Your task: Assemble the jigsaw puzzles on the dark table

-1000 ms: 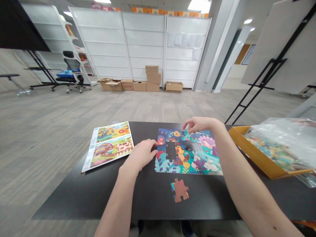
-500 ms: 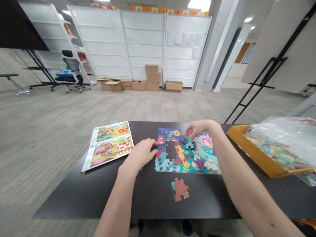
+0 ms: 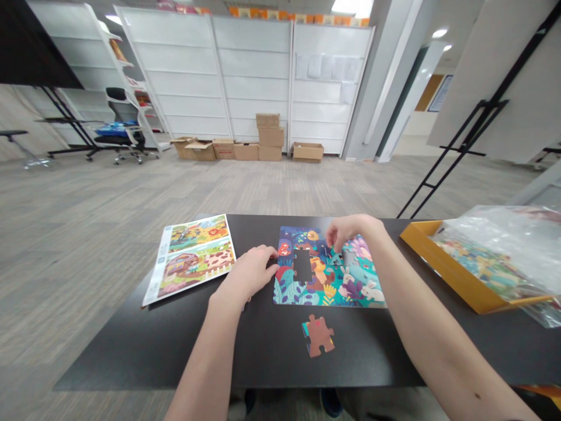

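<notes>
One puzzle (image 3: 323,279), long axis crosswise: left hand (image 3: 252,269) loosely spread at its left edge; right hand (image 3: 346,230), nearer its right-hand gap (image 3: 350,258), pinching a teal piece (image 3: 336,258) there; brown piece (image 3: 319,337) on its near side

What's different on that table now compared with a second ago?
The right hand has come nearer the person, bringing a teal piece from the far part of the puzzle to the gap near its middle. Whether it has let go is hard to tell. The left hand stayed at the puzzle's left edge; the loose brown piece stayed put.
</notes>
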The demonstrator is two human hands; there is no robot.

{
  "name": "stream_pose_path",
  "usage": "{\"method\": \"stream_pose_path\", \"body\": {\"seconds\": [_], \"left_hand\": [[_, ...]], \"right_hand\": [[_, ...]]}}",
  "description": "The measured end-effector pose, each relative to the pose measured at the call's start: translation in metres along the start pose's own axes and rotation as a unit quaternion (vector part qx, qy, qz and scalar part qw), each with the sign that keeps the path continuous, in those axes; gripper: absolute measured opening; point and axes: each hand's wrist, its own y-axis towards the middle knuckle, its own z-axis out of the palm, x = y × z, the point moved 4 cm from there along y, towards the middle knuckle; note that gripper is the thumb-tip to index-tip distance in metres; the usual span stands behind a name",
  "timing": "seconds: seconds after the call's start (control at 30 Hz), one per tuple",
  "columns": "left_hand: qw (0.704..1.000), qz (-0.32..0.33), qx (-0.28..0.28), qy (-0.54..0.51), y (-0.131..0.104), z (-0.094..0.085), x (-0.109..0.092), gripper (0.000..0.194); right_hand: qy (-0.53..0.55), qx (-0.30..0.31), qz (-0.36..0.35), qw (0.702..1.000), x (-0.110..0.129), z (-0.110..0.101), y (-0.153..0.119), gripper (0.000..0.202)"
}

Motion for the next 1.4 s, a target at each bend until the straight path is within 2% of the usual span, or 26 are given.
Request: {"method": "stream_pose_path", "body": {"seconds": [0.43, 0.63, 0.77, 1.13, 1.23, 1.33, 1.4], "left_hand": [[1.000, 0.000, -0.001, 0.004, 0.000, 0.000, -0.001, 0.022], [1.000, -0.001, -0.002, -0.002, 0.000, -0.001, -0.002, 0.022], [1.000, -0.006, 0.004, 0.001, -0.001, -0.002, -0.004, 0.022], [1.000, 0.004, 0.003, -0.003, 0.001, 0.000, 0.000, 0.022], [0.999, -0.011, -0.016, -0.025, -0.006, -0.010, 0.007, 0.025], [0.996, -0.070, -0.060, -0.010, -0.020, -0.029, 0.020, 0.028], [0.991, -0.113, -0.069, 0.011, -0.031, -0.041, 0.028, 0.030]], "right_hand": [[-0.009, -0.009, 0.001, 1.000, -0.001, 0.000, 0.002, 0.040], [0.050, 0.015, -0.062, 0.997, 0.002, -0.005, -0.012, 0.044], [0.076, 0.005, -0.099, 0.992, -0.003, -0.013, -0.025, 0.052], [0.055, -0.049, -0.071, 0.995, -0.019, -0.022, -0.031, 0.047], [0.053, -0.083, -0.082, 0.992, -0.014, -0.028, -0.038, 0.045], [0.052, -0.138, -0.107, 0.983, 0.001, -0.036, -0.047, 0.044], [0.058, -0.168, -0.133, 0.975, 0.014, -0.040, -0.052, 0.045]]}}
